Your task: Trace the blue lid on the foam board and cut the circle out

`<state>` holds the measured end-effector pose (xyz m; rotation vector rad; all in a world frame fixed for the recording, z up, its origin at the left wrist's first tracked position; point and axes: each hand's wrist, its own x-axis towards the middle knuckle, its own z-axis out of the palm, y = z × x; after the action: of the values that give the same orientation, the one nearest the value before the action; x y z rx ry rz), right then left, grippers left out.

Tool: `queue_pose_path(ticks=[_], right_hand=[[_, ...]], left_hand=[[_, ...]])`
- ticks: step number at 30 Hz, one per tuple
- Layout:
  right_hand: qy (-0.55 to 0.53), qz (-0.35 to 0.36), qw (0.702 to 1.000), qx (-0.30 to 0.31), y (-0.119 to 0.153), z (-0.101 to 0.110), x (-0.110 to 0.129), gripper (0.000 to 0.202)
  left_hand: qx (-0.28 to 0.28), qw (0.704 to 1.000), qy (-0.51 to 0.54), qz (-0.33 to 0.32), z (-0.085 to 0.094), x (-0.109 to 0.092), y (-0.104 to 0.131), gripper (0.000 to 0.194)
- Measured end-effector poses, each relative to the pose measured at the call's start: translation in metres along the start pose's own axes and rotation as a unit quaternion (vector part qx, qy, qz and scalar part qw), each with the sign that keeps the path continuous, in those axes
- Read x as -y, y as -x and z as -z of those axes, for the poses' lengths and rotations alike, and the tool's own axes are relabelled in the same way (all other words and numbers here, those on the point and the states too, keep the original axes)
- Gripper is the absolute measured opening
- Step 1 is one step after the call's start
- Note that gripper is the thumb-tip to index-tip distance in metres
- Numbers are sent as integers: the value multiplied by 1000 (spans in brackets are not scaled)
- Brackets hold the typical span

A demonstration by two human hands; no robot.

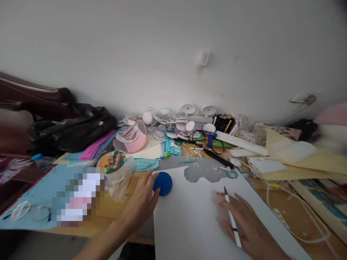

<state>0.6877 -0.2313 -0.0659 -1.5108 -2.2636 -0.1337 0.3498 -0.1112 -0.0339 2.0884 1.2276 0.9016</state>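
Observation:
My left hand (143,196) grips a round blue disc (163,184) by its left side, fingers over the upper edge and thumb at the lower edge. The disc is over the left edge of a large white sheet (187,220), whose top edge has a scalloped cut-out. My right hand (241,216) is above the right part of the sheet, its fingers slightly blurred. In it lies a white marker (232,218) with a dark tip pointing away from me.
A round tub with a printed lid (113,162) stands left of the sheet, near eyeglasses (31,212) on a blue surface. Behind lie a pink visor cap (135,141), a blue glue gun (210,138) and boxed markers (225,124). A white cable (300,238) loops at the right.

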Motion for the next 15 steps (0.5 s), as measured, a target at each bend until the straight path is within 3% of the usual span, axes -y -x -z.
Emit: queue_pose_path(ticks=[2, 4, 6, 8, 11, 15], right_hand=[[-22, 36, 999, 2, -27, -4, 20, 38], [-49, 71, 996, 14, -55, -12, 41, 37], [-74, 103, 991, 38, -81, -23, 58, 39], [-93, 127, 986, 63, -102, -37, 70, 42], [-120, 147, 979, 75, -119, -58, 77, 45], [-146, 141, 977, 67, -123, -72, 74, 49]], left_hand=[[-55, 987, -127, -81, 19, -1, 10, 42], [-172, 960, -193, -105, 38, 5, 16, 48], [-290, 929, -216, -84, 56, 20, 16, 62], [-352, 914, -200, -29, 70, 39, 9, 83], [-366, 923, -95, 75, 80, 63, -9, 104], [-314, 939, 23, 135, 77, 71, -25, 69]])
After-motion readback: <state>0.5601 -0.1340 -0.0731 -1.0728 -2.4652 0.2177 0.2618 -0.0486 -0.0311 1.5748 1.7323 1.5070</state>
